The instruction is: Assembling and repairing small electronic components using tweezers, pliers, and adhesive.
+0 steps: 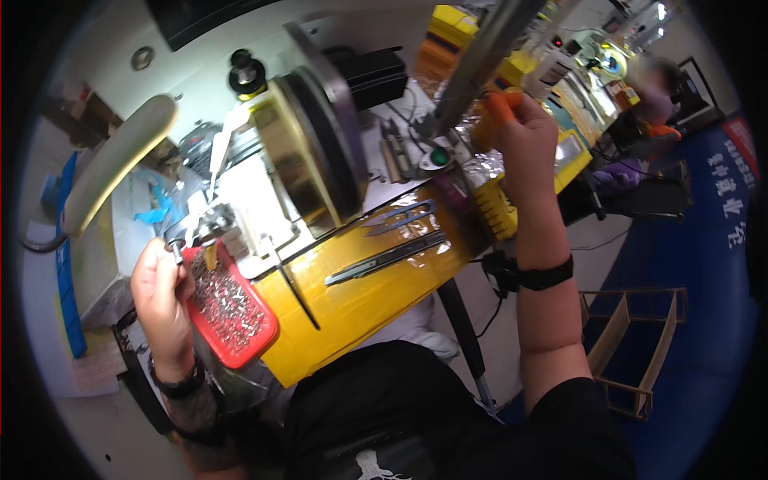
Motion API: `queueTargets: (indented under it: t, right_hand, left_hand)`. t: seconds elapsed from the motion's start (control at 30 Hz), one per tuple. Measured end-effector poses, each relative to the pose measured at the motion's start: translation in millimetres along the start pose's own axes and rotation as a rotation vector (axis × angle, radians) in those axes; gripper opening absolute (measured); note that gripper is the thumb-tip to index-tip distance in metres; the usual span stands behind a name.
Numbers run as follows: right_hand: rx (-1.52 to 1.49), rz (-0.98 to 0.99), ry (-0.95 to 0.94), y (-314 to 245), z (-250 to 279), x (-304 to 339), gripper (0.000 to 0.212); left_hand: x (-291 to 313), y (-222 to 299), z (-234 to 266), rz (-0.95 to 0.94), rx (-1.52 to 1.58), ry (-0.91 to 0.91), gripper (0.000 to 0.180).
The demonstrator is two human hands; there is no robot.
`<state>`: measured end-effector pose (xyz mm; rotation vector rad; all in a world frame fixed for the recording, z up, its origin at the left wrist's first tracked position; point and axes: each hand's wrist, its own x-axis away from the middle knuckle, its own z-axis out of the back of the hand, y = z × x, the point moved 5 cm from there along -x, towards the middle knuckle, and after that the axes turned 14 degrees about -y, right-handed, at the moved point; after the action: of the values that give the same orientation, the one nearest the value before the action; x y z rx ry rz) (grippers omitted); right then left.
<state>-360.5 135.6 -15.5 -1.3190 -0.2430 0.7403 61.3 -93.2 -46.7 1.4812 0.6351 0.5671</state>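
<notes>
My left hand (162, 292) is closed at the left of the bench, its thumb and fingers around a small silver metal part (177, 250) beside the machine's metal head (214, 220). Just right of that hand, a red tray (268, 326) holds many tiny metal pieces. My right hand (528, 136) is raised at the far right, fingers pinched together, with orange covers (502, 106) at the fingertips. What it pinches is too small to make out. Between the hands stands a bench machine with a large black wheel (324, 148).
Thread snips (404, 214) and a black utility knife (388, 258) lie on the yellow bench edge (336, 320). Pliers (392, 152) lie behind, near a green button (438, 157). A lamp (128, 152) arches at left; a metal post (480, 68) rises near my right hand. A person (656, 88) sits far right.
</notes>
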Motion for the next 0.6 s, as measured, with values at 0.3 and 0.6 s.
queueTargets:
  t: [0.3, 0.6]
  right_hand:
    - [-0.568, -0.174, -0.141, 31, 94, 82, 0.031]
    - [0.414, 0.025, 0.403, 64, 160, 131, 0.033]
  left_hand:
    - [12, 28, 13, 0.088, -0.291, -0.130, 0.027]
    - [-25, 107, -20, -0.197, -0.904, -0.221, 0.006]
